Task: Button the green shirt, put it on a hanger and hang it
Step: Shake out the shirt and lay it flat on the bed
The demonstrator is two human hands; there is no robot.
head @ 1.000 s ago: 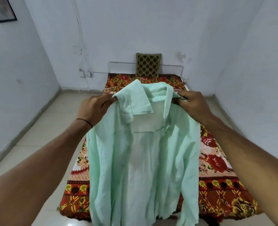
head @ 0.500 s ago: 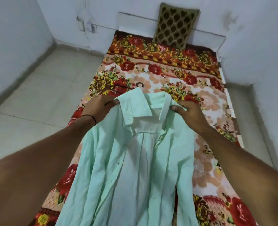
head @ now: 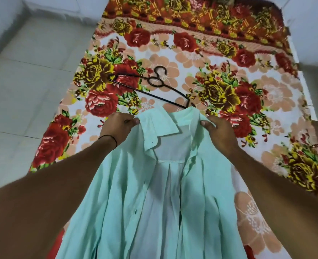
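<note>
Across most of the view spreads a bed under a flowered blanket [head: 219, 58], red and yellow roses on a pale ground with a dark red border at the far end. To its left lies a pale tiled floor [head: 33, 81], and white walls close in on both upper corners.

Over the near half of the bed is the green shirt [head: 126, 202], a light mint colour. It is held up by its shoulders with its front facing the person. The front hangs unbuttoned and apart, so the inside of the back shows, with a pleat below the yoke. Its tails run out of the bottom of the frame. Whether the cloth touches the blanket I cannot tell.

Beyond the shirt a black wire hanger [head: 157, 77] lies flat on the blanket, hook pointing away. Its right end is just beside the top of the collar [head: 160, 124].

Both forearms reach in from the lower corners. The left hand [head: 117, 128] pinches the shirt's left shoulder beside the collar, fingers curled on the fabric. The right hand [head: 219, 133] grips the other shoulder, thumb on the cloth.

A thin black thread [head: 109, 137] circles the left wrist. One small dark button [head: 135, 212] shows on the left front edge.
</note>
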